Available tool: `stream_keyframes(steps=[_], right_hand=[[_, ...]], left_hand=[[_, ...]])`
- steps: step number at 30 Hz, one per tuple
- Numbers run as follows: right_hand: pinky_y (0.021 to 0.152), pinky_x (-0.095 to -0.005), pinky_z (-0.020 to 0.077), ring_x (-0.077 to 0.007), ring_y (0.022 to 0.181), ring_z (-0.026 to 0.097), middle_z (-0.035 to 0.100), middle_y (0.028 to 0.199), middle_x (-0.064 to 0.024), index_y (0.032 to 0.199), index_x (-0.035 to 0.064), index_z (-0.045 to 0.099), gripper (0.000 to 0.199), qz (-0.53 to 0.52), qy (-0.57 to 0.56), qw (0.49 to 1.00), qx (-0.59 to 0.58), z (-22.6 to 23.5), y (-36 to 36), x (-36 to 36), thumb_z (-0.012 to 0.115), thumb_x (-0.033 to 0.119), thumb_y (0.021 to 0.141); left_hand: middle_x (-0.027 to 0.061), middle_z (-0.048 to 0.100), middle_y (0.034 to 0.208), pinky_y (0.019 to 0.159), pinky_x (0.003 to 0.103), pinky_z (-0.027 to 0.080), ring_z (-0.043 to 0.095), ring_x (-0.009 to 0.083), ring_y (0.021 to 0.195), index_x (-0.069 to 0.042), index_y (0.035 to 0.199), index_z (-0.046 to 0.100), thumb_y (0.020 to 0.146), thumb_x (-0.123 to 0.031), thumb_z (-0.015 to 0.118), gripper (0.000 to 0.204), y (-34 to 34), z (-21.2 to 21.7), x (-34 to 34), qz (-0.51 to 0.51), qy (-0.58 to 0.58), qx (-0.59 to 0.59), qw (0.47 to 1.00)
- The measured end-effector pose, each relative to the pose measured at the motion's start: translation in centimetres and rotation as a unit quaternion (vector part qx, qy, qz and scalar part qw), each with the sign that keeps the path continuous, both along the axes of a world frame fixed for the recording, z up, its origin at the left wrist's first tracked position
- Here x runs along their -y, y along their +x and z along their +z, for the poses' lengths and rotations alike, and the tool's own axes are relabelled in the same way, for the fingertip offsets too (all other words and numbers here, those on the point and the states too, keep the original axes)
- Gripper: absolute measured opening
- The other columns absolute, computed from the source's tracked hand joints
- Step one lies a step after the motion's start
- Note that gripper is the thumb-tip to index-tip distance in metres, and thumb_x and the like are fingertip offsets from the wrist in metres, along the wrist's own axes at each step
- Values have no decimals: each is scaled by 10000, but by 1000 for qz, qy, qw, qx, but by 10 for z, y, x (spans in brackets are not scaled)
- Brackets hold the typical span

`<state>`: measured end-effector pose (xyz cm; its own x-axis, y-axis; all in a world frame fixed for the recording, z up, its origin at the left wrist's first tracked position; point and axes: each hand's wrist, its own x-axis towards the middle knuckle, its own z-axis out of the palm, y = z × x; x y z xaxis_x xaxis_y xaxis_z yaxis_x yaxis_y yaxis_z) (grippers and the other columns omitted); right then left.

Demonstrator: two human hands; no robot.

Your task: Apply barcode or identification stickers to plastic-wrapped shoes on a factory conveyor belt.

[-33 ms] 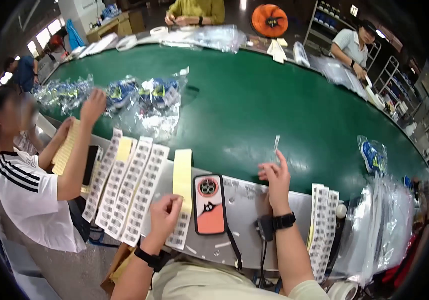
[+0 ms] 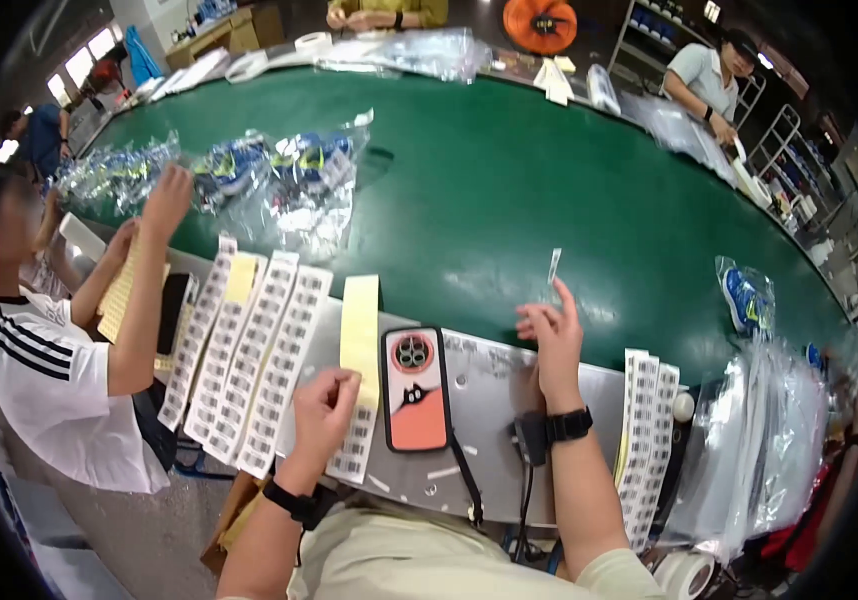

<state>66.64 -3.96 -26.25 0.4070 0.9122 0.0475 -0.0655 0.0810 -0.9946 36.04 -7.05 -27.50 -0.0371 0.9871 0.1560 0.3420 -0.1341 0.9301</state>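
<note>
Tracking remotely, I had a white roll at bottom right, nearest me. Left hand: thumb and index closed together over a yellow-topped label strip on the grey surface; couldn't tell whether they gripped it or only pressed on it. Black bands sat on both wrists. Phone in a cat-print case lay just right of the strip. More label sheets fanned out to its left; another stack of labels lay right of the right forearm, with clear plastic bags beyond it.

Right hand hung over the near edge of the green surface, fingers spread and loosely bent, not closed. Small white label stood upright at the index fingertip, seemingly touching it. Bagged blue shoe lay off to the right.

Left side, a co-worker in a white shirt had one hand raised beside a row of bagged blue shoes. Far side: plastic sheets, two more people working, orange fan behind.
</note>
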Motion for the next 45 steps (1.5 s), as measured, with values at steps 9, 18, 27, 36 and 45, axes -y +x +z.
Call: stream_keyframes(steps=[9, 18, 27, 36, 45], right_hand=[[649, -235, 508, -112, 729, 598, 663, 921, -104, 1405, -3, 306, 556, 0, -4, 1000, -5, -9, 7, -4, 553, 67, 911], [644, -228, 498, -108, 717, 591, 660, 917, -100, 1406, -8, 305, 567, -26, 3, 1000, 10, 1, 17, 3, 547, 44, 896], [648, -241, 509, -110, 749, 596, 651, 948, -96, 1448, 40, 236, 634, 21, -61, 997, 43, -10, 7, -4, 566, 76, 909], [564, -265, 522, -146, 680, 633, 640, 896, -105, 1455, 38, 173, 738, 46, -48, 994, 83, 71, 141, -83, 603, 74, 857], [791, -486, 516, -420, 951, 616, 612, 1016, -262, 1355, 65, 288, 668, -315, -340, 709, 531, 56, 372, -62, 610, 88, 771]], left_hand=[[-45, 463, 550, 446, 210, 268, 366, 10, 490, 19, 859, 639, 890, -101, 622, 125, 3, -3, -5, -29, -9, 9, 999], [-31, 523, 619, 464, 199, 302, 406, 16, 531, 26, 877, 639, 898, -77, 603, 111, 18, 14, -16, -47, -42, 78, 995], [-8, 559, 751, 572, 218, 386, 456, 66, 640, -6, 976, 656, 946, -199, 562, 216, 1, 24, 3, -22, -107, 100, 989], [17, 627, 844, 600, 222, 427, 527, 75, 696, -6, 989, 653, 951, -164, 550, 193, -4, 25, -4, -45, -113, 76, 990], [34, 624, 845, 562, 228, 410, 504, 77, 639, -8, 989, 663, 944, -160, 554, 192, 0, 20, 0, -33, -124, 38, 991]])
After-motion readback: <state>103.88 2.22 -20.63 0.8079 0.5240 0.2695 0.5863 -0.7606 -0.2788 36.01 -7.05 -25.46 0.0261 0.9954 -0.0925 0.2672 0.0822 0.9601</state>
